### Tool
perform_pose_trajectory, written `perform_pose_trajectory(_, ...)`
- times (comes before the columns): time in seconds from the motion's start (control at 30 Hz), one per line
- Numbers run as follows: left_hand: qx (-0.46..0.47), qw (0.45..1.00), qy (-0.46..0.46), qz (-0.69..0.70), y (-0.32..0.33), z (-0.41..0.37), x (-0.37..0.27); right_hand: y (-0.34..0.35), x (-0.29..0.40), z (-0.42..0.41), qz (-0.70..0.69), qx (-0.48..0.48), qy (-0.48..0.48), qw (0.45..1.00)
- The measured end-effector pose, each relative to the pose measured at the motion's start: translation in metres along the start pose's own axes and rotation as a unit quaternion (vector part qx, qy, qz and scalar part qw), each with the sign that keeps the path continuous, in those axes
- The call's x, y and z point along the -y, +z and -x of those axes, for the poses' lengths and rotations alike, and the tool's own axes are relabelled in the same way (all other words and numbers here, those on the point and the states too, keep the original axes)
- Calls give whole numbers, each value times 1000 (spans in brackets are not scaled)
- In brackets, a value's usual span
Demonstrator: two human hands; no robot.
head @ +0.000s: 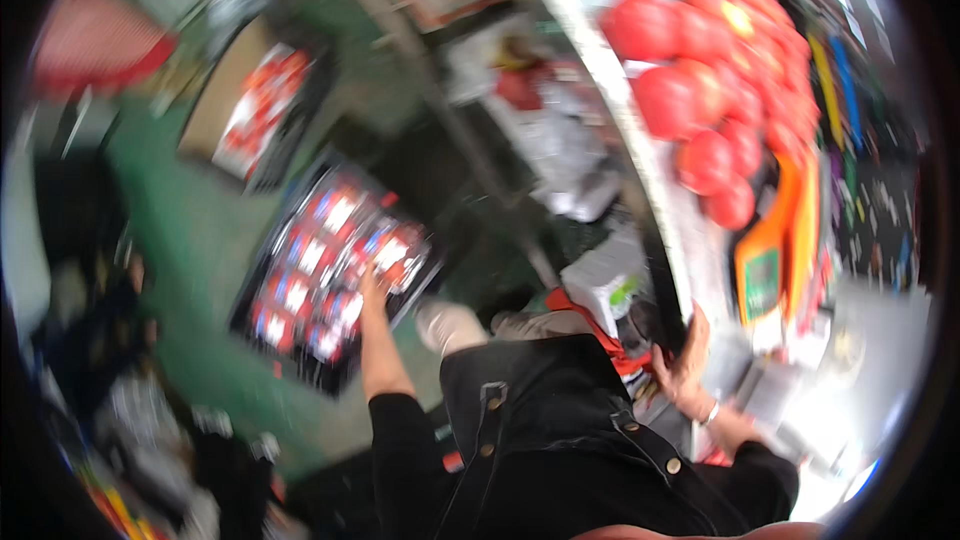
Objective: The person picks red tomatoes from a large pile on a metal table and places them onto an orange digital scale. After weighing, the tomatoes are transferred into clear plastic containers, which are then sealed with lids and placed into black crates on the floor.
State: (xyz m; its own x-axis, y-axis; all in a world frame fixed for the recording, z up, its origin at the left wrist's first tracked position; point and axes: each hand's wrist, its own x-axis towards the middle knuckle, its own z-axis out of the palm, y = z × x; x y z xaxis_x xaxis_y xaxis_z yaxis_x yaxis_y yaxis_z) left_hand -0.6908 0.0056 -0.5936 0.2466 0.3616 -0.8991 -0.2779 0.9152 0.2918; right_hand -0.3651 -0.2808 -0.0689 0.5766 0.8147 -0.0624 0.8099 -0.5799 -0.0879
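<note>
Below and to my left, a dark crate (247, 315) holds several clear plastic packs (307, 251) of red produce with labels. My left hand (373, 286) reaches down over the packs at the crate's right side; blur hides whether its fingers grip one. My right hand (686, 367) rests against the edge of a counter (637, 142), fingers spread, with a bracelet at the wrist. Red round fruits that look like tomatoes (667, 97) are heaped on the counter beyond it. An orange device with a green display (761, 281) stands beside the heap.
Another crate with red produce and a cardboard flap (214, 97) lies on the green floor (202, 240). Under the counter are a white box (604, 277) and plastic bags (570, 157). A pink-red basket (101, 45) is at upper left. People (142, 420) are at lower left.
</note>
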Motion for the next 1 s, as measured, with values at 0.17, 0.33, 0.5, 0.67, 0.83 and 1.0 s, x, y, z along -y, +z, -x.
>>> perform_pose_trajectory(0.17, -67, 953, 103, -277, 33, -58, 21, -20, 4, 0, -33, 15, 22, 999)
perform_pose_trajectory(0.33, -138, 930, 188, -282, 125, 10, -17, -24, -1, 8, -91, 8, 26, 995)
perform_pose_trajectory(0.5, 74, 898, 297, -317, 197, 112, -24, -36, -53, 32, -308, -134, 186, 923)
perform_pose_trajectory(0.67, -164, 756, 291, -562, 168, 146, 23, -162, -232, 163, 394, -314, 358, 786)
perform_pose_trajectory(0.83, -252, 783, 164, -544, 109, 113, 45, -160, -359, 307, 473, 27, 568, 673)
perform_pose_trajectory(1.0, -223, 765, 237, -556, 112, 62, 26, -123, -407, 369, 357, -70, 543, 757)
